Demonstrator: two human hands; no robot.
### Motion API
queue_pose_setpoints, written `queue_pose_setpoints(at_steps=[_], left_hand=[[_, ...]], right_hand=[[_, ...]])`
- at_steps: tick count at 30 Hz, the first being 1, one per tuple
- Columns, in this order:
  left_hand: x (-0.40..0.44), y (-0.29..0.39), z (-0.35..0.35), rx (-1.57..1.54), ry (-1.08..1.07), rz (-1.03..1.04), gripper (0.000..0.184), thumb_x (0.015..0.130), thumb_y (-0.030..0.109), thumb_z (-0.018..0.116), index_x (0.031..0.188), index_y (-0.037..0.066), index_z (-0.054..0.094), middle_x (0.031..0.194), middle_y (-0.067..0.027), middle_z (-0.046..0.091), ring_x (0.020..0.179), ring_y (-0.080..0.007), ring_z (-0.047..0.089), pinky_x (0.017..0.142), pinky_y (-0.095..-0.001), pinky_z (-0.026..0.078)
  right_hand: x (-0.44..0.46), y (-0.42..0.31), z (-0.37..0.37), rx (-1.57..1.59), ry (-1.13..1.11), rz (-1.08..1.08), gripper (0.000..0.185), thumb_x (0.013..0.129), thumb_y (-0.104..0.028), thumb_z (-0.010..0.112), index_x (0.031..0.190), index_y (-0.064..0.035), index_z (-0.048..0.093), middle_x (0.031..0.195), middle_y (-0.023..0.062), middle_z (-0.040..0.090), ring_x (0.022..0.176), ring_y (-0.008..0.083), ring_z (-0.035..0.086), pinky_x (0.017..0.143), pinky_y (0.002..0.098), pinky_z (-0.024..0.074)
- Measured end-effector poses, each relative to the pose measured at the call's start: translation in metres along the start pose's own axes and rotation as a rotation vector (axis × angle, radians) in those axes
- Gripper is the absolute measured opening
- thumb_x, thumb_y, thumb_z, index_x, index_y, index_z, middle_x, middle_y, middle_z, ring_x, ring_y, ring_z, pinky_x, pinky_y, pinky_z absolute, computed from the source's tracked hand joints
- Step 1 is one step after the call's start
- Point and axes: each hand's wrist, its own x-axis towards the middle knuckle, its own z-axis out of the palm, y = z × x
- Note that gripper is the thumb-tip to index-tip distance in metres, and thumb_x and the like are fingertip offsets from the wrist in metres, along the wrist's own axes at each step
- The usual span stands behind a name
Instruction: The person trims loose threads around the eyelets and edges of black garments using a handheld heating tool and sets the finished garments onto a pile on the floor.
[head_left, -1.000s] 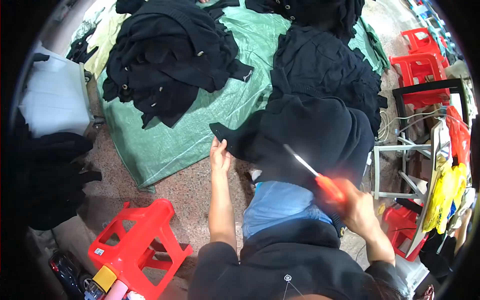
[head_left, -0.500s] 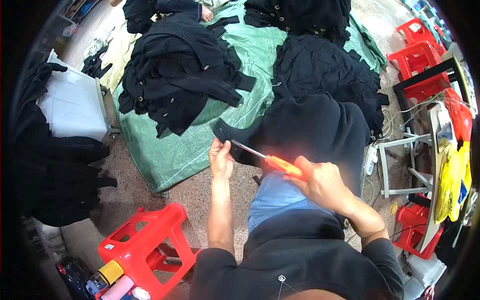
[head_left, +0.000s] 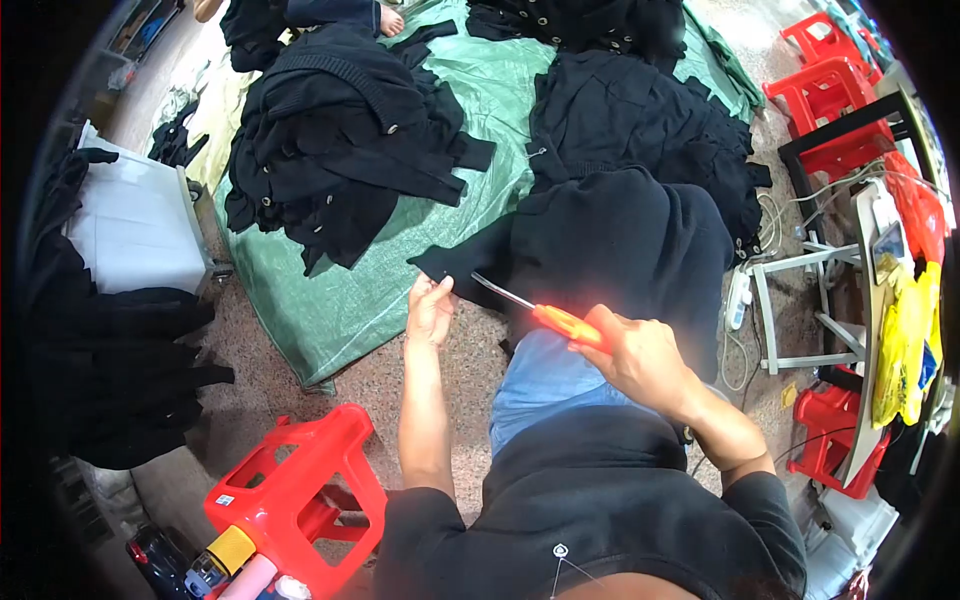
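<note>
Left hand [head_left: 429, 320] pinching black garment [head_left: 620, 235] by its end; right hand [head_left: 640, 362] wrapped round orange-handled tool [head_left: 562, 322], shaft toward ten o'clock. Red stool [head_left: 262, 515] at left hand's seven o'clock.

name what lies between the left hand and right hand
In the head view, the orange-handled tool reaches from the right hand toward the left hand, over black cloth.
</note>
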Motion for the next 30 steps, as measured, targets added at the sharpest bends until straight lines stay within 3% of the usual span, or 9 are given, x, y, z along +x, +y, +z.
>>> queue_pose_setpoints(at_steps=[7,13,15,17,19,21,23,27,30], left_hand=[[-0.004,0.027,0.019,-0.002,-0.073,0.028,0.042,0.094,0.0,0.055,0.134,0.0,0.046,0.13,-0.0113,0.058,0.118,-0.0215,0.058,0.1,-0.0358,0.048],[0.0,0.032,0.011,-0.132,-0.022,-0.015,0.03,0.095,0.004,0.055,0.125,0.001,0.055,0.128,-0.0123,0.06,0.118,-0.0232,0.059,0.102,-0.0387,0.048],[0.0,0.028,0.016,-0.152,-0.172,0.068,0.033,0.095,0.005,0.056,0.128,0.005,0.054,0.128,-0.0127,0.06,0.119,-0.0244,0.058,0.101,-0.0425,0.048],[0.001,0.022,0.015,-0.114,-0.179,0.038,0.036,0.095,0.006,0.057,0.131,0.009,0.053,0.127,-0.0113,0.06,0.118,-0.0265,0.058,0.099,-0.047,0.049],[0.003,0.017,0.019,-0.155,0.059,-0.023,0.035,0.097,0.009,0.056,0.131,0.011,0.052,0.126,-0.0096,0.061,0.118,-0.028,0.058,0.098,-0.0493,0.05],[0.012,0.035,0.014,-0.126,-0.057,0.087,0.029,0.101,0.019,0.052,0.129,0.011,0.053,0.126,-0.0109,0.061,0.117,-0.0287,0.06,0.099,-0.0505,0.05],[0.008,0.059,0.034,-0.149,0.037,0.121,0.029,0.1,0.026,0.054,0.124,0.009,0.056,0.119,-0.0105,0.065,0.113,-0.0269,0.062,0.099,-0.0451,0.051],[0.029,-0.013,0.016,0.032,0.122,-0.068,0.025,0.094,0.021,0.063,0.111,0.003,0.065,0.116,-0.0093,0.067,0.107,-0.0237,0.064,0.096,-0.041,0.05],[0.033,-0.011,0.027,-0.086,0.005,-0.029,0.034,0.095,0.01,0.059,0.128,0.005,0.053,0.119,-0.0095,0.064,0.11,-0.0253,0.063,0.096,-0.0401,0.051]], right_hand=[[0.003,-0.005,-0.007,-0.035,-0.052,-0.032,0.04,0.091,-0.042,0.064,0.088,-0.0046,0.05,0.055,0.0136,0.059,0.054,0.0346,0.064,0.049,0.0427,0.0505],[-0.008,-0.002,-0.014,0.084,0.027,0.011,0.039,0.09,-0.042,0.065,0.091,-0.0056,0.051,0.062,0.0133,0.062,0.057,0.0341,0.065,0.05,0.0423,0.0509],[-0.012,-0.002,-0.012,0.067,0.079,-0.004,0.037,0.09,-0.041,0.066,0.094,-0.0074,0.052,0.07,0.0121,0.065,0.06,0.0335,0.066,0.051,0.0413,0.0512],[-0.017,0.001,-0.013,0.064,0.076,0.021,0.036,0.089,-0.041,0.067,0.095,-0.0081,0.052,0.072,0.0114,0.066,0.062,0.0332,0.067,0.051,0.041,0.0513],[-0.021,0.005,-0.016,0.059,0.077,0.04,0.036,0.089,-0.041,0.067,0.096,-0.0088,0.053,0.074,0.0107,0.066,0.063,0.033,0.067,0.052,0.0407,0.0514],[-0.025,0.006,-0.021,0.118,0.041,0.163,0.032,0.086,-0.032,0.072,0.102,-0.0068,0.059,0.073,0.0174,0.066,0.07,0.0391,0.066,0.058,0.0452,0.0503],[-0.03,0.007,-0.022,0.102,0.02,0.185,0.033,0.087,-0.033,0.071,0.103,-0.0073,0.06,0.074,0.0177,0.066,0.071,0.0399,0.066,0.059,0.0459,0.0505],[-0.028,0.01,-0.02,0.131,0.046,0.197,0.033,0.087,-0.034,0.071,0.102,-0.0072,0.059,0.074,0.018,0.066,0.071,0.0403,0.065,0.059,0.0467,0.0501],[-0.031,0.013,-0.019,0.112,0.03,0.216,0.033,0.087,-0.033,0.071,0.102,-0.0068,0.059,0.072,0.0183,0.066,0.07,0.0399,0.065,0.059,0.0466,0.0499]])
